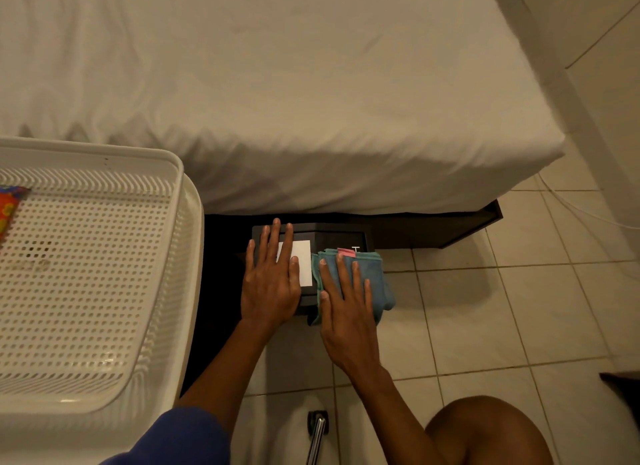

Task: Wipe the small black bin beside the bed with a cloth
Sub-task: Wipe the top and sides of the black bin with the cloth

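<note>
The small black bin (341, 238) stands on the floor against the bed's lower edge, with a white label (302, 261) on its top. My left hand (270, 277) lies flat on the bin's left part, fingers spread, partly covering the label. A folded blue cloth (372, 274) with a pink tag rests on the bin's right side and hangs over its front corner. Pressed flat on that cloth is my right hand (346, 309), fingers extended.
The bed with a white sheet (277, 101) fills the upper view. A white perforated plastic tray (86, 274) sits on a white surface at the left. Beige floor tiles (502, 309) spread to the right. My knee (491, 430) and a metal piece (317, 430) are at the bottom.
</note>
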### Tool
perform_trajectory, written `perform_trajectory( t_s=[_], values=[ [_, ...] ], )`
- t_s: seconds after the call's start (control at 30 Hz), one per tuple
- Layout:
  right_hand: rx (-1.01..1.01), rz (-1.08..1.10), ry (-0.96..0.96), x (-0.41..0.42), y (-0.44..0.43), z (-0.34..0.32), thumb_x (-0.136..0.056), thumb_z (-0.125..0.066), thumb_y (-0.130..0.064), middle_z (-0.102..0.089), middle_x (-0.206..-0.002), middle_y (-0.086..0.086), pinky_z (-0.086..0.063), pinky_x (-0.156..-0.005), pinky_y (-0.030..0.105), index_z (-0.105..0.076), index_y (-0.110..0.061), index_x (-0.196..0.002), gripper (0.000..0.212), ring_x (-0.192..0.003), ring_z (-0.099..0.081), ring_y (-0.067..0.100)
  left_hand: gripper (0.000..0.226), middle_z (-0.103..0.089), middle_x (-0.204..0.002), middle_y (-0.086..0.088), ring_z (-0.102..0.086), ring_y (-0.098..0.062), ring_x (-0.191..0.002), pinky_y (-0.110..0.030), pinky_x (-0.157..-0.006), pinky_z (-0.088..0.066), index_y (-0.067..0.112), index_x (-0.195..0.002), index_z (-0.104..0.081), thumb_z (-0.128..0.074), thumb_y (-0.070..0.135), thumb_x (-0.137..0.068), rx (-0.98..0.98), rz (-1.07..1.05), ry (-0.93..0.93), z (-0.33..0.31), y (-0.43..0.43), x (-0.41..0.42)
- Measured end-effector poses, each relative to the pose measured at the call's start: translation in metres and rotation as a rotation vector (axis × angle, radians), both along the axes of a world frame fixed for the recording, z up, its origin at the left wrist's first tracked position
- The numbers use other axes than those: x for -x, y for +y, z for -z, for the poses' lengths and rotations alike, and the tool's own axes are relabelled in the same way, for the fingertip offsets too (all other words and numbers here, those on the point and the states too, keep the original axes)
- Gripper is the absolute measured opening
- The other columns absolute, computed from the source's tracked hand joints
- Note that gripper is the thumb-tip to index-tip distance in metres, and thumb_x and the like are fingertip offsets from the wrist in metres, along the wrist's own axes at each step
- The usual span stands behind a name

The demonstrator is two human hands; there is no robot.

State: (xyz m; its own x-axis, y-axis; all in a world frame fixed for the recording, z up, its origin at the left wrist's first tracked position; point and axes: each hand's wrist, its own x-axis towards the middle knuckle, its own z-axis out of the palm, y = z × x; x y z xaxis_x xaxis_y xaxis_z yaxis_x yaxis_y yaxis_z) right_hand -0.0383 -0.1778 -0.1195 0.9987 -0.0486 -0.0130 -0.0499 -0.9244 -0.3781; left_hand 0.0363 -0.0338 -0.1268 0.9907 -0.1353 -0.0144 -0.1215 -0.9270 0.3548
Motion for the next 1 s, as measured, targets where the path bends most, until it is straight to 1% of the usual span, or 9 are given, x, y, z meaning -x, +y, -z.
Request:
perform_trajectory(
  t_s=[0.1,0.17,0.3,0.4,0.5,0.6,0.67,0.8,1.0],
  values=[
    [-0.01,0.068,0.047,-0.001,-0.018,-0.001,-0.102,-0.014,-0.041,0.0,-0.163,0.002,0.003,-0.12,0.045,-0.008,-0.03,-0.154,0.054,-0.149,0.011,0.016,0.06,0.003,-0.166,-0.001,0.004,-0.016,-0.153,-0.044,-0.125,-0.005,0.023,-0.157,-0.001,-0.021,0.037,-0.102,0.0,0.004,-0.002,-0.002,-0.001,0.001],
    [-0.007,0.135,0.066,-0.003,-0.019,-0.001,-0.1,-0.011,-0.043,0.001,-0.162,0.004,0.002,-0.12,0.047,-0.009,-0.028,-0.154,0.056,-0.149,0.011,0.018,0.06,0.003,-0.166,-0.001,0.004,-0.016,-0.153,-0.045,-0.125,-0.006,0.023,-0.157,0.0,-0.02,0.037,-0.102,-0.008,-0.001,0.001,-0.002,-0.001,0.002],
    [0.054,0.173,0.123,-0.008,0.004,0.001,-0.101,-0.007,-0.043,-0.023,-0.157,0.016,-0.016,-0.117,0.053,-0.03,-0.016,-0.15,0.06,-0.146,-0.015,0.031,0.061,0.005,-0.166,-0.001,0.005,-0.017,-0.153,-0.045,-0.125,-0.005,0.023,-0.157,0.001,-0.021,0.037,-0.102,-0.01,-0.01,0.008,-0.001,-0.002,0.001],
    [0.087,0.132,0.127,-0.009,0.008,0.004,-0.101,-0.019,-0.039,-0.029,-0.154,0.019,-0.014,-0.114,0.051,-0.035,-0.013,-0.148,0.056,-0.143,-0.023,0.033,0.061,0.003,-0.166,-0.001,0.003,-0.017,-0.153,-0.045,-0.125,-0.005,0.023,-0.157,-0.001,-0.018,0.038,-0.101,-0.014,-0.002,0.006,-0.001,-0.001,0.0],
    [0.06,0.093,0.108,-0.009,0.005,0.001,-0.102,-0.007,-0.041,-0.024,-0.157,0.015,-0.013,-0.114,0.05,-0.028,-0.018,-0.151,0.058,-0.146,-0.016,0.029,0.061,0.002,-0.166,-0.002,0.002,-0.018,-0.153,-0.045,-0.125,-0.006,0.023,-0.157,-0.001,-0.018,0.038,-0.101,-0.013,0.0,0.002,-0.001,0.0,0.001],
    [-0.002,0.08,0.092,-0.002,-0.01,-0.005,-0.102,-0.009,-0.043,-0.006,-0.162,0.005,-0.002,-0.12,0.046,-0.01,-0.029,-0.154,0.054,-0.149,0.005,0.019,0.06,-0.001,-0.166,-0.002,0.0,-0.018,-0.153,-0.046,-0.124,-0.008,0.022,-0.158,-0.004,-0.02,0.037,-0.102,-0.018,0.002,-0.009,-0.001,0.0,0.001],
    [-0.024,0.131,0.097,0.001,-0.02,-0.006,-0.101,-0.01,-0.043,0.0,-0.162,0.003,0.001,-0.121,0.047,-0.004,-0.031,-0.154,0.054,-0.149,0.011,0.018,0.06,-0.002,-0.166,-0.002,-0.001,-0.018,-0.153,-0.045,-0.124,-0.008,0.022,-0.157,-0.005,-0.022,0.036,-0.102,-0.009,-0.003,-0.008,-0.002,-0.001,0.001],
    [-0.069,0.246,0.041,0.01,-0.003,-0.005,-0.102,-0.016,-0.041,-0.002,-0.159,0.009,-0.014,-0.116,0.053,-0.006,-0.026,-0.152,0.054,-0.147,0.005,0.025,0.06,-0.001,-0.166,-0.001,0.001,-0.017,-0.153,-0.045,-0.125,-0.007,0.023,-0.157,-0.004,-0.019,0.037,-0.101,-0.016,-0.012,0.001,-0.003,-0.003,0.001],
    [-0.086,0.215,0.065,0.028,0.032,-0.011,-0.103,-0.009,-0.04,-0.012,-0.159,0.01,-0.021,-0.114,0.051,-0.014,-0.018,-0.152,0.054,-0.147,-0.005,0.029,0.061,0.0,-0.166,-0.001,0.001,-0.017,-0.153,-0.045,-0.124,-0.007,0.023,-0.157,-0.003,-0.019,0.037,-0.101,-0.022,-0.017,-0.001,-0.003,-0.003,0.001]
  ],
)
